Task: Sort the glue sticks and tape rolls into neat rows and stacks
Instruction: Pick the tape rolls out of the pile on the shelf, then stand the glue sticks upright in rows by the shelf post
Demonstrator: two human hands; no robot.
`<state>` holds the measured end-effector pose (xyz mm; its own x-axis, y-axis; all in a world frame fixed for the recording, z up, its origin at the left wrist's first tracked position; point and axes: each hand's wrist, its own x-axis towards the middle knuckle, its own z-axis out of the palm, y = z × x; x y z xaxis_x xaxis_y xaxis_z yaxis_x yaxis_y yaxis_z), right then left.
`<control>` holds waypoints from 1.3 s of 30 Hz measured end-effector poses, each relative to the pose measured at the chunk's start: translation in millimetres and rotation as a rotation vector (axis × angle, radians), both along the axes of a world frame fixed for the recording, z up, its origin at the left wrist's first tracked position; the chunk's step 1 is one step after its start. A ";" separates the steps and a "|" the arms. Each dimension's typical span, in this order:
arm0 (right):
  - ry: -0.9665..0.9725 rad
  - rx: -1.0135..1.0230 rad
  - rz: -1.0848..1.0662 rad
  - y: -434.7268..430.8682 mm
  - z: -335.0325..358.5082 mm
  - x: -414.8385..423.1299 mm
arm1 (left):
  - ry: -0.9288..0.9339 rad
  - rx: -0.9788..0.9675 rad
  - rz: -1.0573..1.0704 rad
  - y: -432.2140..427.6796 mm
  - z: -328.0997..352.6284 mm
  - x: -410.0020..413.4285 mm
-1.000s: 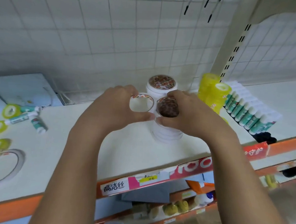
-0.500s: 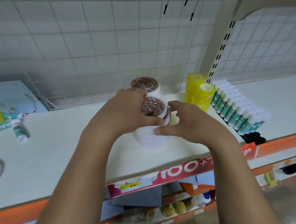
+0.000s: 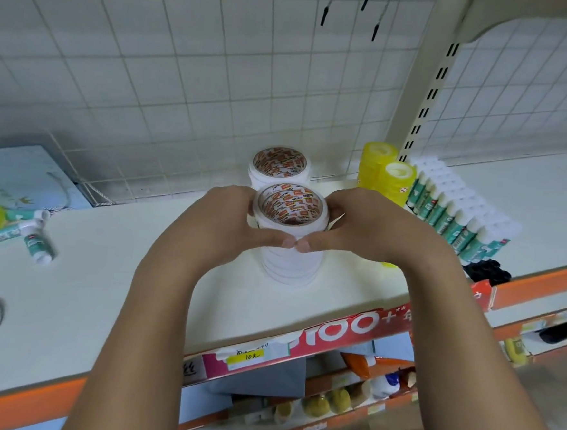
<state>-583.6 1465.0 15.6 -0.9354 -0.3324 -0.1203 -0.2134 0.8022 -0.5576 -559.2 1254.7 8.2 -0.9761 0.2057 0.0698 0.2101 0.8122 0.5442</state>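
At frame centre I see a stack of tape rolls (image 3: 289, 262) on the shelf (image 3: 129, 291), with my left hand (image 3: 221, 224) on its left side and my right hand (image 3: 358, 226) on its right, thumbs meeting in front. A second stack (image 3: 279, 165) stands just behind. To the right are two narrower stacks (image 3: 387, 180), then rows of glue sticks (image 3: 456, 220). Loose glue sticks (image 3: 38, 246) lie at far left.

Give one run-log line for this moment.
left hand: grips tape stack | right hand: grips tape stack | unsorted: glue sticks lying at left
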 end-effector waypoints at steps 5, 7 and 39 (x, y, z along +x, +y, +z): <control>-0.002 -0.043 0.002 -0.7 -2.5 1.5 | -0.009 0.017 -0.009 4.2 -3.8 -3.8; 0.002 -0.039 0.002 -1.4 -4.6 1.5 | -0.029 0.006 0.000 1.4 -8.0 -5.3; 0.088 -0.032 0.195 -214.7 -51.4 77.4 | 0.016 -0.125 0.355 -186.6 -55.7 98.7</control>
